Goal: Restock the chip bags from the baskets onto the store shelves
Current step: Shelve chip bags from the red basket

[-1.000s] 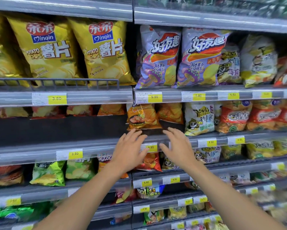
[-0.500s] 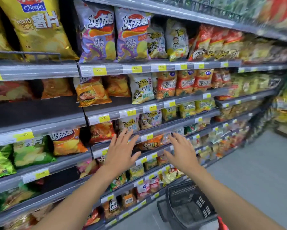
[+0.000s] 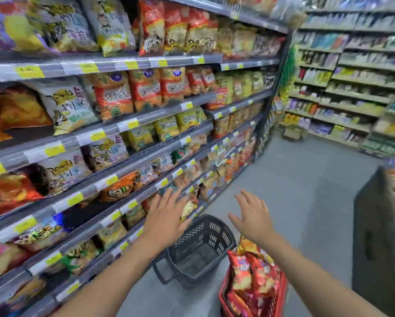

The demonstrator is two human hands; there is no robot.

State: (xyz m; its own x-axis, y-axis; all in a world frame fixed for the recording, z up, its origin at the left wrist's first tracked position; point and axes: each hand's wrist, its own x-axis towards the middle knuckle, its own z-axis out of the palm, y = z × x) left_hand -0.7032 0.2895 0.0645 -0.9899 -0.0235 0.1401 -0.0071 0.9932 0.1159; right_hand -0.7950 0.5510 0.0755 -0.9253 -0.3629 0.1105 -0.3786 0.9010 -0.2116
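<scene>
Store aisle: open grey floor (image 3: 301, 202) ahead, shelves (image 3: 160, 110) lining the left edge. Left hand (image 3: 166, 216) and right hand (image 3: 253, 216) hover, each grip spread, above a black basket (image 3: 217, 234) and a red basket (image 3: 223, 294) holding chip bags (image 3: 249, 268).

grey floor (image 3: 295, 202), stocked far shelving (image 3: 352, 92) across the aisle

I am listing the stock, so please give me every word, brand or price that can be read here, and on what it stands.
"Do...": handwriting-like word on the white bags; only these first letters are sure.
Yellow price tags: numbers too blurred to read.
Orange bags: Chinese characters, too blurred to read.
Red bags in the red basket: print too blurred to read.
</scene>
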